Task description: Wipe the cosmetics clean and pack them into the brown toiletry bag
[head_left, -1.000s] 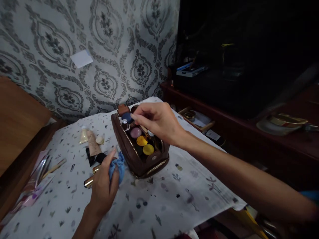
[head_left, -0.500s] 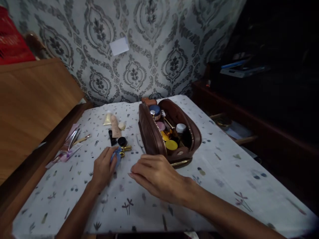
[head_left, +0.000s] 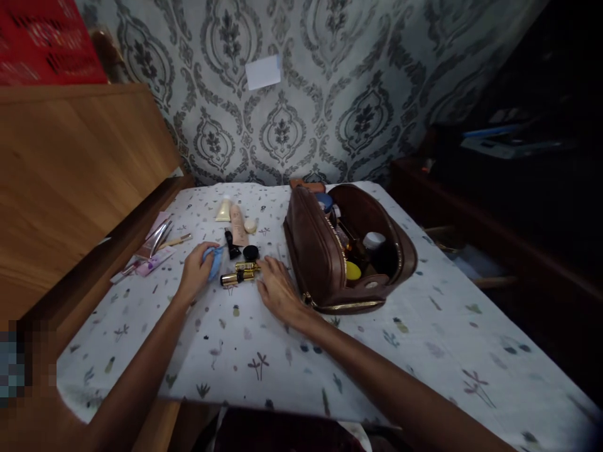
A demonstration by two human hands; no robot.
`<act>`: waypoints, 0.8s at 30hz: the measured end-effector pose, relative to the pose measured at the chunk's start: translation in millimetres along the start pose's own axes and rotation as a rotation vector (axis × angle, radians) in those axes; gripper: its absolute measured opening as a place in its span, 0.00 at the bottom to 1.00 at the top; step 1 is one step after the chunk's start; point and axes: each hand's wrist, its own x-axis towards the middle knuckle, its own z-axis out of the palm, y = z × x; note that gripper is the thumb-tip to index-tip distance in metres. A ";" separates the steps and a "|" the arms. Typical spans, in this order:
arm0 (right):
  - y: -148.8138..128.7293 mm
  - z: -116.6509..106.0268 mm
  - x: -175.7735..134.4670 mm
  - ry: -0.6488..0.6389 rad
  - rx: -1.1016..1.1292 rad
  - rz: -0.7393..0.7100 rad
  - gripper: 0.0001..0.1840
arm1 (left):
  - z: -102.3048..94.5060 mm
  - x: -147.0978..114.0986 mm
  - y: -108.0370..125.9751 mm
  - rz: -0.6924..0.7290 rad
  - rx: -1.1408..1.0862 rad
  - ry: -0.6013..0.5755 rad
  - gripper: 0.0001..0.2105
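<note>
My left hand (head_left: 196,270) is closed on a crumpled blue cloth (head_left: 215,262), left of the small cosmetics. Two gold-and-black lipstick tubes, an upper tube (head_left: 245,267) and a lower tube (head_left: 237,278), lie side by side between my hands. My right hand (head_left: 279,287) rests on the table with thumb and fingers apart, its fingertips at the right end of the upper tube. Just behind the tubes sit a round black jar (head_left: 250,252), a small black tube (head_left: 232,245), a beige squeeze tube (head_left: 239,226), a pale yellow tube (head_left: 224,209) and a small cream-coloured pot (head_left: 250,226).
An unzipped brown makeup bag (head_left: 313,245) stands right of my right hand, with a white-lidded jar (head_left: 374,240) and a yellow lid (head_left: 353,270) inside. Brushes and clear packets (head_left: 157,242) lie along the left edge, beside a wooden panel (head_left: 85,150). Patterned wallpaper rises behind.
The view has shifted, so the scene sits further right. My right hand has moved forward and left to the lipstick tubes, which now lie side by side. My left hand keeps the cloth.
</note>
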 end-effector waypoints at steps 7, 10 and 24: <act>19.1 16.9 1.9 0.067 0.058 -0.063 0.26 | 21.9 13.2 6.1 0.152 0.297 -0.230 0.26; 25.5 20.0 1.1 0.100 0.090 -0.106 0.25 | 26.6 12.8 2.4 0.118 0.338 -0.238 0.25; 36.2 28.0 4.3 0.140 0.202 -0.162 0.19 | 7.5 36.0 -45.9 -0.124 0.456 -0.011 0.21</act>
